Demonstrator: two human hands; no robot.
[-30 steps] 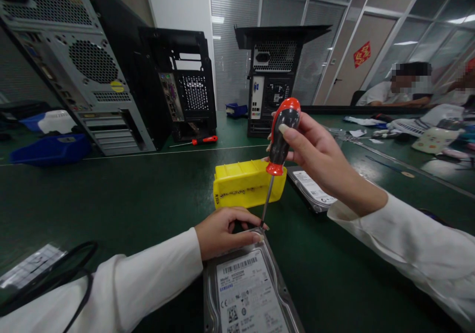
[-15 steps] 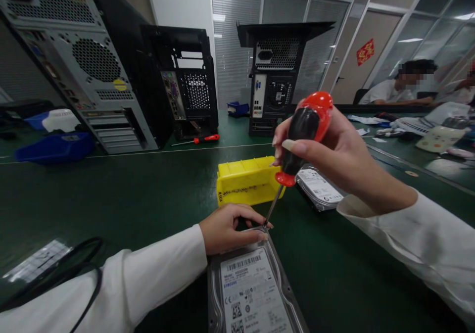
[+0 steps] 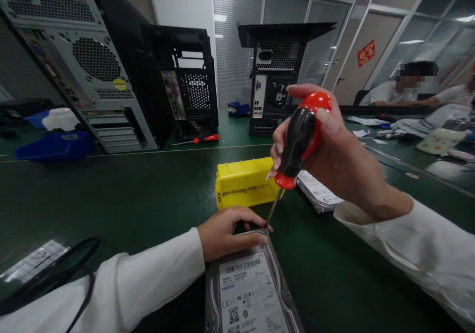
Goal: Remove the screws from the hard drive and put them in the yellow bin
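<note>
A silver hard drive (image 3: 247,293) with a white printed label lies on the green table in front of me. My left hand (image 3: 232,231) grips its far end, thumb on top and fingers over the far edge. My right hand (image 3: 330,145) is closed round the red and black handle of a screwdriver (image 3: 302,137). The screwdriver leans a little, its shaft pointing down to the drive's far right corner beside my left fingertips. Whether the tip sits in a screw is too small to tell. Just beyond my left hand stands a yellow bin (image 3: 245,179).
A second hard drive (image 3: 319,192) lies behind my right hand. Computer cases (image 3: 122,75) stand along the back, with another screwdriver (image 3: 200,139) before them. A blue bin (image 3: 54,147) is at left, near a black cable (image 3: 48,278). People sit at far right.
My right hand has turned on the screwdriver handle; its index finger is now lifted and the thumb lies higher. The screwdriver tip stays at the same corner. My left hand has barely moved.
</note>
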